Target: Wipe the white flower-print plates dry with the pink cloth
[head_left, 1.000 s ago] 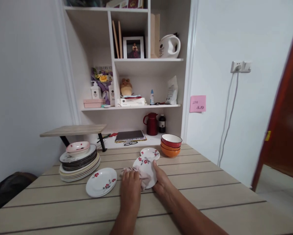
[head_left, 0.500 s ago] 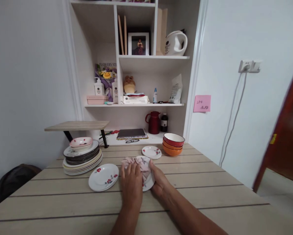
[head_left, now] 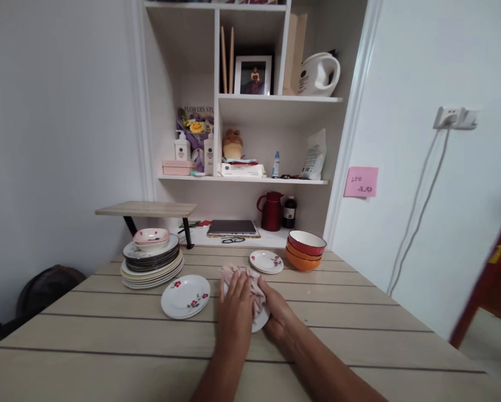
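My right hand (head_left: pixel 280 314) grips the right edge of a small white plate (head_left: pixel 262 322), thumb on top and fingers underneath. On the plate's face lies a crumpled pale pink cloth (head_left: pixel 257 296), which hides most of it. My left hand (head_left: pixel 235 315) presses the cloth against the plate, its fingers stretched forward over the fabric. Left of my hands, white plates with red flowers (head_left: pixel 185 296) lie stacked on the table. Beyond my hands sits another small stack of flowered plates (head_left: pixel 267 261).
At the left stands a tall stack of plates (head_left: pixel 152 273) topped by pink-dotted dishes (head_left: pixel 151 235), near a small raised shelf (head_left: pixel 147 209). Nested red and orange bowls (head_left: pixel 304 254) stand at the back right. Behind are a laptop (head_left: pixel 232 226), glasses (head_left: pixel 233 240) and a red jug (head_left: pixel 271 212).
The cloth has shifted across the plate under my left hand and covers more of its face. My right hand still holds the plate's edge. The camera view has turned slightly left.
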### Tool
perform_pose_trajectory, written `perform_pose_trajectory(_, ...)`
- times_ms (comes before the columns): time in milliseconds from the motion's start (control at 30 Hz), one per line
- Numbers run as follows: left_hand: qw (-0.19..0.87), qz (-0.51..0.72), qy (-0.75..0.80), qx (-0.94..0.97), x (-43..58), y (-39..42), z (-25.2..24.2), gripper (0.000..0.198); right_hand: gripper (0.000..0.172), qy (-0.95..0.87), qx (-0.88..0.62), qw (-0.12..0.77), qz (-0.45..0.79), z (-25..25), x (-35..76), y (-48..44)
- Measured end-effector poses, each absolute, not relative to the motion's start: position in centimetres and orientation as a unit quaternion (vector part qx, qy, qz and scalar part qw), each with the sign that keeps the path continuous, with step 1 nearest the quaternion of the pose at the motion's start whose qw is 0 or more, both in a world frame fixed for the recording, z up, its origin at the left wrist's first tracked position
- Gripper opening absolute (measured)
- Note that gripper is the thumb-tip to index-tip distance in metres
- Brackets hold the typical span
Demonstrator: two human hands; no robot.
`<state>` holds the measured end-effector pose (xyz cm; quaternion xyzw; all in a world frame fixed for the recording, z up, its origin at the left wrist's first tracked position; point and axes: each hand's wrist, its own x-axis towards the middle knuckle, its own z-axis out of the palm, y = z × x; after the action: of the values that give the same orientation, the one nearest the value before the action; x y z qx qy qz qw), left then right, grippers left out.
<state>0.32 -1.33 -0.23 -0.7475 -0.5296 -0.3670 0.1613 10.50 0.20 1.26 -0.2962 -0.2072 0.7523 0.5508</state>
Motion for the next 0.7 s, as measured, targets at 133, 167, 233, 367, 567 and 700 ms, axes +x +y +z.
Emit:
perform_pose_trajectory(133, 0.169, -0.339, -0.594, -0.709, -0.2, -1.6, -0.1, 0.036, 0.040, -0.206, -0.316, 0.565, 0.733, 0.7, 10.9, 0.9)
perform_pose_trajectory(167, 0.168, -0.329, -0.588, -0.720, -0.1, -1.6, -0.3, 0.036, 0.042, -0.204, -0.315, 0.570, 0.731, 0.6, 11.2, 1.2)
perform_pose_trajectory(233, 0.161, -0.312, -0.552, -0.756, 0.2, -1.6, -0.8, 0.037, 0.046, -0.197, -0.314, 0.583, 0.723, 0.4, 12.0, 1.7)
perform_pose_trajectory(367, 0.136, -0.306, -0.477, -0.813, 1.0, -1.7, -1.4, 0.040, 0.048, -0.192, -0.319, 0.579, 0.726, 0.2, 12.8, 2.2)
perform_pose_trajectory(567, 0.101, -0.310, -0.482, -0.814, 0.7, -1.9, -0.2, 0.048, 0.042, -0.251, -0.307, 0.541, 0.742, 0.6, 11.5, 1.0)
perform_pose_trajectory(700, 0.127, -0.323, -0.565, -0.749, 0.1, -1.8, -0.1, 0.046, 0.040, -0.229, -0.299, 0.546, 0.748, 1.2, 11.1, 0.6)
